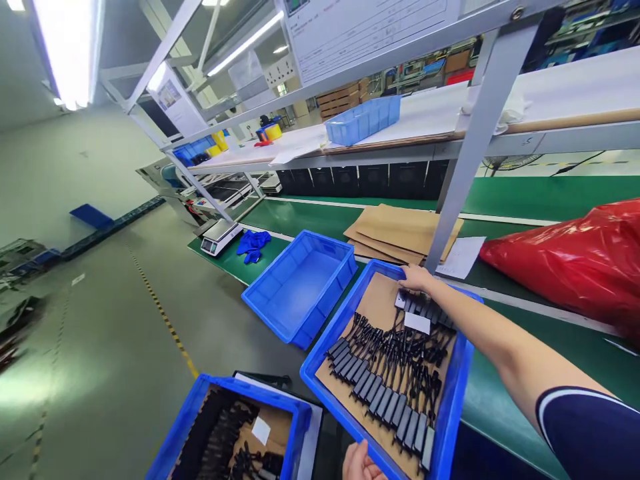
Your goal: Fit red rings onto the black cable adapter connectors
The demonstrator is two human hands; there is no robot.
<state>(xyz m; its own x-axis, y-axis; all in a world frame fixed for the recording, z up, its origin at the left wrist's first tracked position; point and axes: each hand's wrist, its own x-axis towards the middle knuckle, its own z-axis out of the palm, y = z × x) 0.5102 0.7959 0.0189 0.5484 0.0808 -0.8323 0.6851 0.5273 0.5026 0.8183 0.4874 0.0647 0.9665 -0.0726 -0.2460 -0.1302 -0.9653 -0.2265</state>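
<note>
A blue plastic bin (313, 373) lies tilted across my view, half over the green bench. Brown cardboard lines it, and on that lie rows of small black boxes with short cables (385, 397). A white paper slip (417, 323) rests on the cables. At the bin's far rim my right hand (417, 279) is closed over the edge, fingers reaching inside. My left hand (361, 461) is curled at the near rim, partly cut off by the frame's bottom edge. Left of this bin stands a second blue bin (305, 293) with nothing visible inside.
Another blue bin (305, 427) with black cabled parts sits lower left. Behind are cardboard sheets (405, 230), a paper sheet (463, 257) and a red plastic bag (570, 260). A metal post (475, 147) rises near my right hand. A scale (220, 237) and blue cloth (253, 245) lie left.
</note>
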